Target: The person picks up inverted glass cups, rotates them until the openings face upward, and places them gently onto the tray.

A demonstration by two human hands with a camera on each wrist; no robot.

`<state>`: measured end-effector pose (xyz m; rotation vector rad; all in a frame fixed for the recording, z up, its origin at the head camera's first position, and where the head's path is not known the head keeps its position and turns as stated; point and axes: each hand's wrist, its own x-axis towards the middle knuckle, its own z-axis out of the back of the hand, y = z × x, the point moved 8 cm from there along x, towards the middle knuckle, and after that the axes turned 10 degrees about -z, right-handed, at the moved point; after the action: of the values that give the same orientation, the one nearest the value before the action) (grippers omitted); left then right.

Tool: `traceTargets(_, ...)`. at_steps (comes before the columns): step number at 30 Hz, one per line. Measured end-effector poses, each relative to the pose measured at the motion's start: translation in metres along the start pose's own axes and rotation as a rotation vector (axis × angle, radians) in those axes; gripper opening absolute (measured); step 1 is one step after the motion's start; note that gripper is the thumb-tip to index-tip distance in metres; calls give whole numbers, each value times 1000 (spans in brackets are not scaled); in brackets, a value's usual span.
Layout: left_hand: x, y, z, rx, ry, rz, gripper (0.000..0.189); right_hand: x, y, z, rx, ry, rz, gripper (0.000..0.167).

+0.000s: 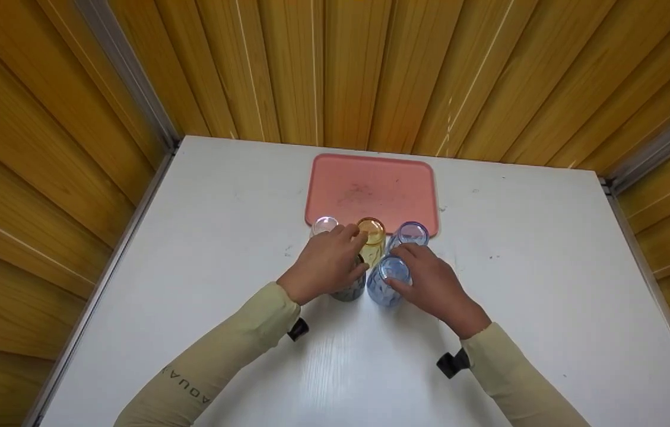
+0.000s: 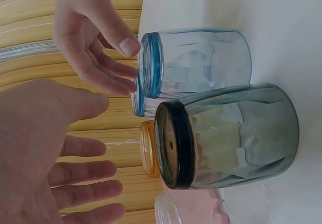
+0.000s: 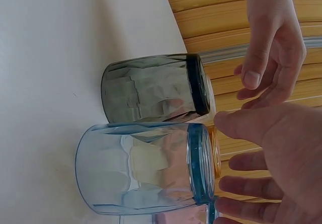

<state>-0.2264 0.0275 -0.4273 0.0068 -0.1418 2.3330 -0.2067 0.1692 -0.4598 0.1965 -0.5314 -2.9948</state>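
Several tumblers stand close together on the white table, thick closed ends up. My left hand (image 1: 327, 264) is over the dark grey tumbler (image 2: 236, 138); its fingers are spread and hold nothing in the left wrist view. My right hand (image 1: 429, 279) is beside the front light-blue tumbler (image 3: 141, 168), fingers loosely extended near its top; whether a fingertip touches cannot be told. Behind are an amber tumbler (image 1: 372, 231), a second blue tumbler (image 1: 413, 233) and a clear tumbler (image 1: 324, 224), partly covered by my left hand in the head view.
A pink rectangular tray (image 1: 373, 190) lies just behind the tumblers, its front edge close to the rear ones. The white table (image 1: 240, 237) extends around them. Wood-look slatted walls (image 1: 352, 71) border its back and sides.
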Motion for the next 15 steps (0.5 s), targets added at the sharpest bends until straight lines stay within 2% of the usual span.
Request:
traceTargets(6, 0, -1, -5, 23, 6, -21, 48, 0, 0, -4, -11, 13, 6, 58)
traceTargets(15, 0, 0, -14, 0, 10, -27, 48, 0, 1, -8, -26, 2, 30, 58)
